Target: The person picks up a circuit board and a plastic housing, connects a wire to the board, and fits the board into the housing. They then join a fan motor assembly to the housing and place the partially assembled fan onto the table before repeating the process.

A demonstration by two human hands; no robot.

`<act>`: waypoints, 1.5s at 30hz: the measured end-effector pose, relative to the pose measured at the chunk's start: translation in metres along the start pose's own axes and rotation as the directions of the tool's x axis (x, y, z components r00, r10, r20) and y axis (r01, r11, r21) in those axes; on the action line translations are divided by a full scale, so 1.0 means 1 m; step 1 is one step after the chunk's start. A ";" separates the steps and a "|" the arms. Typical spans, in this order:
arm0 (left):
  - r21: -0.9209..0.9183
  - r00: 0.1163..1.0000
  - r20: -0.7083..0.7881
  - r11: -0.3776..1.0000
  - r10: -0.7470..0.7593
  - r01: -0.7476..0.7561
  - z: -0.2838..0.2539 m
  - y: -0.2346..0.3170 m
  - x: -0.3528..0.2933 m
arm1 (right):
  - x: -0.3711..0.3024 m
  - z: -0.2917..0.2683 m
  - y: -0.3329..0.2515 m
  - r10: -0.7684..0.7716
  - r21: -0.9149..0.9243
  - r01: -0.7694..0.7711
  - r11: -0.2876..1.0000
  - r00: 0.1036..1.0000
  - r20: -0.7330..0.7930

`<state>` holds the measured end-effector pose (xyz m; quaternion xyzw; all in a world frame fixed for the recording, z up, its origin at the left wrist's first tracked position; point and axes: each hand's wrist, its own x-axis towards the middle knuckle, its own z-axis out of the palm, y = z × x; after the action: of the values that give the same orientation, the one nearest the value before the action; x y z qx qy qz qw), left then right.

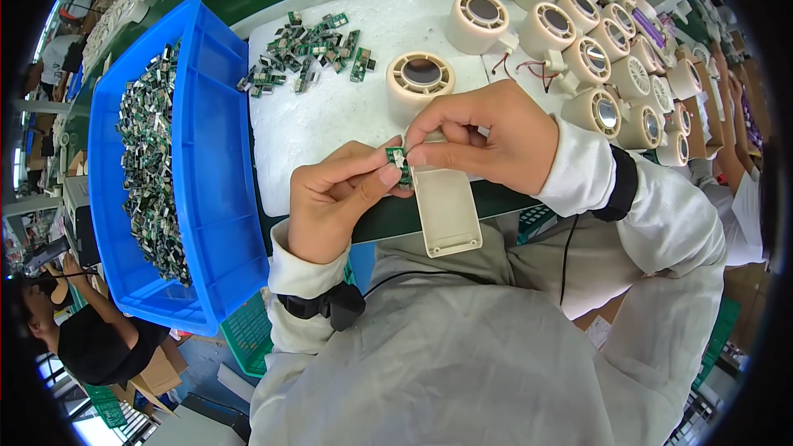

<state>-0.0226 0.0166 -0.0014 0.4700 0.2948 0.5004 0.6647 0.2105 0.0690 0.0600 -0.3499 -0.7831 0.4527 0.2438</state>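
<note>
Between the thumb and fingers of my left hand (pixel 330 194) is a small green circuit board (pixel 396 154) with a white part on its face. My right hand (pixel 500 139) pinches at the board's right edge; what its fingertips hold is too small and covered to make out. Below my right hand a cream open-backed handle shell (pixel 448 213) hangs past the table edge over my lap. A round cream fan head (pixel 420 74) with a dark centre stands just beyond my hands; my right hand hides where it meets the shell.
At left stands a blue bin (pixel 216 173) full of small circuit boards (pixel 153 169). A loose pile of boards (pixel 310 51) lies on the white foam sheet (pixel 376 25). Several cream fan heads (pixel 591 60), some with red and black wires, crowd the right side. Other people work nearby.
</note>
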 end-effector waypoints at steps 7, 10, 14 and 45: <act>0.157 0.998 -0.027 0.986 0.059 -0.055 0.005 -0.003 -0.007 | -0.004 0.007 0.003 0.033 -0.033 -0.033 0.999 0.999 -0.002; 0.108 0.999 -0.037 0.994 0.037 -0.033 0.005 -0.001 -0.003 | -0.003 0.006 0.000 0.038 -0.027 -0.038 0.999 0.999 -0.009; 0.048 0.999 -0.042 0.999 -0.001 0.003 0.004 0.001 -0.003 | -0.001 0.006 -0.002 0.019 0.000 -0.019 1.000 1.000 -0.022; 0.087 0.982 -0.175 0.995 0.069 -0.055 0.018 -0.002 -0.003 | 0.000 -0.002 -0.003 -0.262 -0.160 0.259 0.953 0.965 0.002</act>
<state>-0.0069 0.0078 0.0033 0.4592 0.3581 0.5483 0.6001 0.2106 0.0694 0.0636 -0.2663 -0.8534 0.3497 0.2801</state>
